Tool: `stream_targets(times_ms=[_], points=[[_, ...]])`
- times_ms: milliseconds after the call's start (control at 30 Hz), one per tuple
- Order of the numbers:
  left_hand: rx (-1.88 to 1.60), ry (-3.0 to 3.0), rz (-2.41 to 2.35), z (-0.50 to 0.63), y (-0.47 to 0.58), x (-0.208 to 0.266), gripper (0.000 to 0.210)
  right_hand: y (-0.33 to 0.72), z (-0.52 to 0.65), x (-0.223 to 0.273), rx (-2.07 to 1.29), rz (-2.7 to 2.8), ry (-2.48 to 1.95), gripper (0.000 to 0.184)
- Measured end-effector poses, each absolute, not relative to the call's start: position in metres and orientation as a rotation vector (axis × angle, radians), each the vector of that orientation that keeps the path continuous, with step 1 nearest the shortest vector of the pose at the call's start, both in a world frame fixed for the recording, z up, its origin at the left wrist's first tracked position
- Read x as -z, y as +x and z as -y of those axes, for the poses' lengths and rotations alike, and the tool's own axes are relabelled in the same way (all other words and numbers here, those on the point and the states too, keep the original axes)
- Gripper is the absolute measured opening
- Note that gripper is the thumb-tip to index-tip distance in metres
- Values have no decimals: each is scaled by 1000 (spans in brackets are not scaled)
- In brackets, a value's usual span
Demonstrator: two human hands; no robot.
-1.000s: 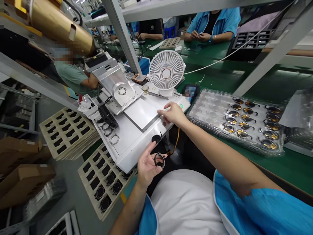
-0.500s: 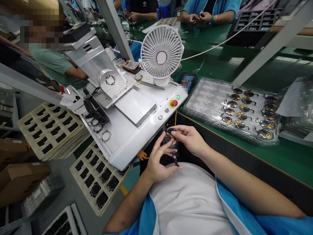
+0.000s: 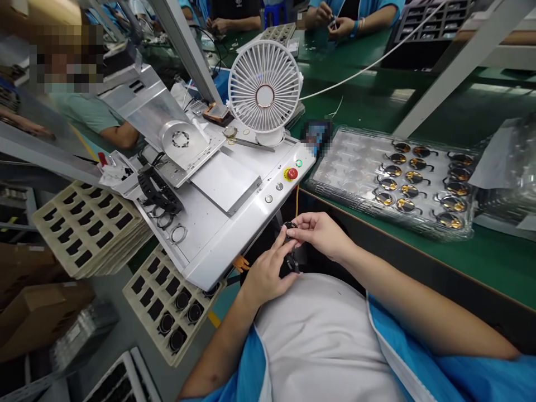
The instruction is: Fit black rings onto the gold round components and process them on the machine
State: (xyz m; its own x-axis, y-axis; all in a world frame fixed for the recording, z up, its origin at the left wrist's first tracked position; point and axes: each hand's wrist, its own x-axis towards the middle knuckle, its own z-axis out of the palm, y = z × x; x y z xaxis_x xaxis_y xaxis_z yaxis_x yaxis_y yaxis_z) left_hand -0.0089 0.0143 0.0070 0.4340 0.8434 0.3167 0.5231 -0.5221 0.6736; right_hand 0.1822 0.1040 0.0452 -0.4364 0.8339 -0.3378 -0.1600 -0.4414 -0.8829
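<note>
In front of my lap, my right hand (image 3: 320, 234) pinches a small round dark disc (image 3: 290, 225) with thumb and forefinger. The fingertips of my left hand (image 3: 270, 271) touch or support that disc from the other side. A black curved part (image 3: 292, 261) shows between my left thumb and fingers, held low near the white shirt. Fingers hide much of both pieces, so how they join cannot be made out. Similar round discs with gold film and black tails (image 3: 408, 205) lie in a clear plastic tray (image 3: 335, 192) at the right.
A white machine (image 3: 205, 245) with a red stop button (image 3: 292, 173) stands ahead-left, carrying a white fan (image 3: 264, 96) and metal fixture (image 3: 180, 139). Beige trays (image 3: 138, 304) with round black parts sit lower left, beside a tray stack (image 3: 42, 220). Co-workers' hands (image 3: 341, 25) are across the green bench.
My left fingers have closed in towards the right hand and the disc. The black part has shifted slightly up and left. The whole view has moved a little.
</note>
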Motion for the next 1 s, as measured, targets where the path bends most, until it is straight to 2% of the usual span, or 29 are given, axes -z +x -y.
stream_targets(times_ms=[100,200,300,433,733,1000], points=[[-1070,1955,-1044,-17,-11,-6,87,180,-102,-44,-1937,985,-1093,51],[-1379,1541,-931,-21,-12,-5,66,182,-101,-50,-1954,1007,-1089,46],[-1546,1244,-871,-25,-11,-2,50,181,-97,-59,-2032,1037,-1089,44],[-1568,1096,-926,-27,-8,6,57,170,-82,-71,-2149,961,-1076,44],[-1634,1096,-1000,-20,-8,16,63,149,-64,-84,-1977,1005,-1038,32],[-1673,1145,-1011,-20,-11,16,64,146,-63,-86,-1949,1082,-1032,29]])
